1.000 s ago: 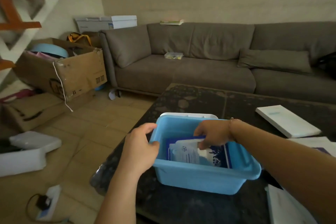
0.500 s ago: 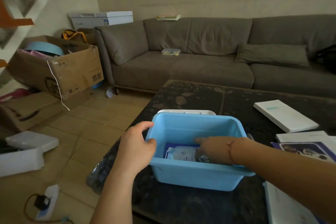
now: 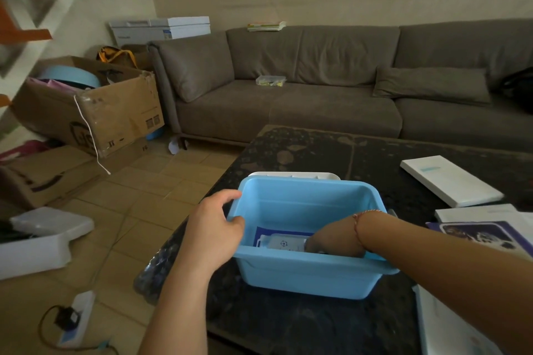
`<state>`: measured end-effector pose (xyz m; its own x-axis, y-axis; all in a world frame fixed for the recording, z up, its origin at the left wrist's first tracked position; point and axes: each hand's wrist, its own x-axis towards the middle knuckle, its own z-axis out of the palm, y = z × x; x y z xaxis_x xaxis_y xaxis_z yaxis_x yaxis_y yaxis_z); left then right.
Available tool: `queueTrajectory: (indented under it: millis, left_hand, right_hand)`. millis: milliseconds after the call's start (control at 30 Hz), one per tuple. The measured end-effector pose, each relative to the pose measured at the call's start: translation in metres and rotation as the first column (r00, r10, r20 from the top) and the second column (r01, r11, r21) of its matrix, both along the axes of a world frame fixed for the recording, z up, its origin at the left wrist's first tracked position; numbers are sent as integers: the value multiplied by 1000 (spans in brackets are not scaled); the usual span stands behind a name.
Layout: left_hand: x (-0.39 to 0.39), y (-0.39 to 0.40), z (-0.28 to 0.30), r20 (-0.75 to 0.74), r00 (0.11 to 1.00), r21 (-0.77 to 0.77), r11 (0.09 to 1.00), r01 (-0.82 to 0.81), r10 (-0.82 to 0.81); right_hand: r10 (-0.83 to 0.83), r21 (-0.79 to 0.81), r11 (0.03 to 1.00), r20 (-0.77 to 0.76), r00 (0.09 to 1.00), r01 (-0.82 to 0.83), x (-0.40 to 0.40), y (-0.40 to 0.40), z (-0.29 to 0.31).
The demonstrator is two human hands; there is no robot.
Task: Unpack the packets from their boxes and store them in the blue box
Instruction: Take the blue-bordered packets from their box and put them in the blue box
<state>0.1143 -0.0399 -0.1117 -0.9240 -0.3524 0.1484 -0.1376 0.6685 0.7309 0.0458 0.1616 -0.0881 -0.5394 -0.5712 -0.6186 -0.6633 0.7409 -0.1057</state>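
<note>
The left hand [image 3: 212, 235] grips the near-left rim of the blue box [image 3: 305, 277], likely to steady it on the worktop [image 3: 317, 153]. The right hand [image 3: 334, 241] reaches down inside, its fingers hidden behind the wall, so its grip is unclear; a packet [image 3: 284, 243] lies just left of it on the box floor.

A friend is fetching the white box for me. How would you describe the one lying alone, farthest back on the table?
On the dark table, look right of the blue box. The flat white box lies alone toward the sofa, unlike the overlapping papers nearer.
</note>
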Motion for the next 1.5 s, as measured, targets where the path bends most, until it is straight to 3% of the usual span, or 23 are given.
queueTrajectory:
  millis: [100, 167, 200, 267, 367, 433, 533, 633, 733, 800, 933, 1000, 1100, 1167, 1233, 1367, 1500]
  left_hand:
    - [2, 3, 4, 20, 999, -5, 1000, -26, 26]
    - [1, 11, 9, -61, 993, -90, 990, -106, 101]
    - [1, 20, 12, -164, 978, -128, 980, -149, 128]
    - [6, 50, 23, -429, 900, -148, 977, -154, 77]
    - [19, 118, 38, -671, 694, -265, 959, 103, -260]
    - [25, 167, 31, -619, 566, -393, 839, 377, -545]
    - [28, 225, 3, -294, 496, -517, 573, 636, -817]
    - [25, 262, -24, 94, 501, -584, 360, 728, -861]
    - [22, 279, -41, 186, 448, -645, 235, 727, -874]
    - [21, 279, -46, 60, 442, -681, 287, 674, -895]
    - [15, 271, -42, -188, 441, -511, 471, 719, -877]
    - [10, 271, -40, -271, 490, -425, 560, 711, -828]
    - [6, 274, -39, -319, 599, -158, 665, 730, -734]
    - [3, 274, -38, -305, 656, 10, 687, 727, -690]
    - [1, 273, -37, -320, 688, 78, 706, 704, -651]
    - [0, 271, -33, -329, 696, 103, 708, 698, -638]
    - [-1, 268, -36, -347, 667, 4, 711, 704, -659]
  right_hand:
    - [16, -95, 995, -89, 996, -25, -3, 7, 8]
    - [-52, -317, 948, -201, 978, -15, 5, 25, 29]
    - [-155, -484, 875, -226, 962, 27, 10, 40, 41]
    - [-348, -779, 625, -224, 910, 47, 25, 80, 57]
    - [-577, -973, 229, -110, 809, 31, 56, 155, 52]
    - [-718, -995, 86, -28, 695, 50, 67, 203, 30]
    - [-862, -992, -26, 85, 499, 125, 81, 258, -6]
    - [-915, -986, -15, 81, 394, 167, 104, 289, -38]
    - [-912, -995, 13, 30, 410, 102, 127, 304, -58]
    - [-884, -991, 129, -103, 456, 26, 140, 311, -65]
    - [-807, -941, 324, -329, 490, -98, 151, 318, -73]
    - [-808, -909, 386, -415, 417, -157, 151, 319, -78]
    - [-824, -868, 428, -489, 286, -251, 149, 313, -80]
    - [-794, -834, 493, -548, 262, -249, 145, 306, -79]
    - [-743, -796, 564, -606, 286, -221, 140, 299, -81]
    - [-699, -757, 615, -653, 291, -223, 131, 289, -84]
    - [-699, -753, 625, -658, 281, -208, 124, 281, -87]
